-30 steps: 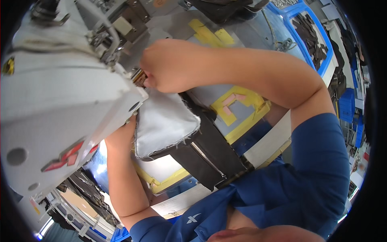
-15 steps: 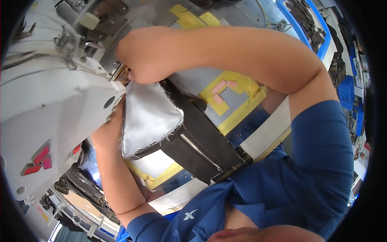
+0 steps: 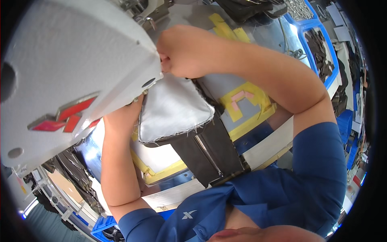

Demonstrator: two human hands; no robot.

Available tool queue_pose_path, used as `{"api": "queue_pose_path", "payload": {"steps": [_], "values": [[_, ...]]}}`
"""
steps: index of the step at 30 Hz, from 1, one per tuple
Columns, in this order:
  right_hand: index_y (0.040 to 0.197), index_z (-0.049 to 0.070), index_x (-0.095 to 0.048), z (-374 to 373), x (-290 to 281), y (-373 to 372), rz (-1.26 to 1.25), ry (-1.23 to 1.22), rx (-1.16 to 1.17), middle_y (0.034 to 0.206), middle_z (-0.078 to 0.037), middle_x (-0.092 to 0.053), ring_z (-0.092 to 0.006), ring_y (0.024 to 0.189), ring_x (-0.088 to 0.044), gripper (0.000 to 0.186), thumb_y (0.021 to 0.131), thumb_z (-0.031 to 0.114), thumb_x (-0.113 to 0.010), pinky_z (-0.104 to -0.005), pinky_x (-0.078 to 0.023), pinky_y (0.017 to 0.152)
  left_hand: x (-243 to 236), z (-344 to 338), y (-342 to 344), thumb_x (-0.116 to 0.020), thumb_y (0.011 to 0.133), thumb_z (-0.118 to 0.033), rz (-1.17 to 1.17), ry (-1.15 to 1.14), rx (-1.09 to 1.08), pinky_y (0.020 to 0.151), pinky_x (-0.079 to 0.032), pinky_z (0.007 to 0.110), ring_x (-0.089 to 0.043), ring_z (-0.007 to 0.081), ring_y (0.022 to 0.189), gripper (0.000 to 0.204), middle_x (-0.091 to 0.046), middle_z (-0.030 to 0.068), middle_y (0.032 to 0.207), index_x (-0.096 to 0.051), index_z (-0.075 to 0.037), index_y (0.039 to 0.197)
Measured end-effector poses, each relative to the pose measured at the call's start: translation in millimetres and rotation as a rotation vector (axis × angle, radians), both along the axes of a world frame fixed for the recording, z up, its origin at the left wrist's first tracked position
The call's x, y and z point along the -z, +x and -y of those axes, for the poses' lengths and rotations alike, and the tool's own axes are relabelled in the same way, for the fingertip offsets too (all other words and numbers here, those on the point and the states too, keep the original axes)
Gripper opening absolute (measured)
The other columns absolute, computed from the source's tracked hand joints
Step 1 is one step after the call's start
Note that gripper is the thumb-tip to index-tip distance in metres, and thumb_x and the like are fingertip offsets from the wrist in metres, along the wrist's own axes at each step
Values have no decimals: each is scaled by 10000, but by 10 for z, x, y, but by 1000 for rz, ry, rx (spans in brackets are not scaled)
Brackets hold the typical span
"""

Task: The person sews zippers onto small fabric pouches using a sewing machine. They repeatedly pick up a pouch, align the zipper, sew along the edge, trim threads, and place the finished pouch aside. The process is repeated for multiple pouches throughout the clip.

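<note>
The grip of the left hand is mostly hidden by the white machine head; how its fingers are set cannot be told. Some fingertips of the right hand are concealed too, and the far end of the silver-lined dark piece is covered. The dark bundle is cut off by the upper edge. Items along the right rim are blurred.

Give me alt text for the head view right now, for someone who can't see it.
A person's curled right hand is at the far end of a silvery-white panel on a dark zippered piece; the left hand is partly hidden behind a large white machine.
</note>
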State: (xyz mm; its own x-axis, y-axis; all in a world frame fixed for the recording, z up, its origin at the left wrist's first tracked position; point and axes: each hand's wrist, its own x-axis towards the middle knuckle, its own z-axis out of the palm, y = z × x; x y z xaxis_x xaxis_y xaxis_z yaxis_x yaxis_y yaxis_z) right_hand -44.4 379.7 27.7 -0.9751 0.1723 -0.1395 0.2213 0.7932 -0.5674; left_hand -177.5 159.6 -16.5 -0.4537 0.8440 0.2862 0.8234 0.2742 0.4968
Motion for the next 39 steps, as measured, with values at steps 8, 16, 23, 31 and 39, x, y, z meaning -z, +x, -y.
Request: {"api": "queue_pose_path", "payload": {"steps": [8, 16, 23, 31, 39], "values": [[948, -23, -790, -78, -33, 38, 63, 25, 2, 938, -205, -778, -437, 990, -754, 315, 922, 286, -736, -532, -607, 826, -95, 22, 19, -786, 915, -132, 248, -78, -15, 898, -585, 437, -758, 371, 1017, 270, -803, 180, 1096, -801, -34, 1166], [945, -9, -795, -79, 50, 30, 31, 45, -5, 940, -201, -783, -429, 985, -759, 303, 928, 288, -736, -527, -606, 836, -73, 46, 3, -765, 971, -200, 201, -70, 44, 924, -577, 438, -749, 373, 1073, 282, -798, 188, 1138, -790, -49, 1207], [934, -12, -795, -65, 34, 49, 23, 35, 17, 939, -202, -782, -430, 979, -758, 300, 929, 282, -733, -524, -606, 837, -106, 33, -2, -778, 964, -165, 222, -56, 57, 901, -577, 434, -750, 361, 1030, 256, -800, 173, 1103, -790, -35, 1184], [822, 0, -726, -46, 57, 89, -41, 59, 50, 797, -199, -717, -433, 845, -713, 292, 910, 275, -764, -523, -538, 746, -117, -27, 38, -819, 917, -147, 136, -6, 43, 853, -581, 443, -758, 377, 966, 246, -806, 168, 1068, -808, -45, 1141], [811, -10, -727, -55, -2, 115, -12, 35, 67, 789, -202, -715, -436, 853, -715, 297, 910, 269, -757, -525, -541, 750, -129, -52, 91, -876, 866, -128, 180, -24, -23, 836, -588, 397, -767, 315, 931, 270, -813, 144, 1032, -809, -22, 1105]]}}
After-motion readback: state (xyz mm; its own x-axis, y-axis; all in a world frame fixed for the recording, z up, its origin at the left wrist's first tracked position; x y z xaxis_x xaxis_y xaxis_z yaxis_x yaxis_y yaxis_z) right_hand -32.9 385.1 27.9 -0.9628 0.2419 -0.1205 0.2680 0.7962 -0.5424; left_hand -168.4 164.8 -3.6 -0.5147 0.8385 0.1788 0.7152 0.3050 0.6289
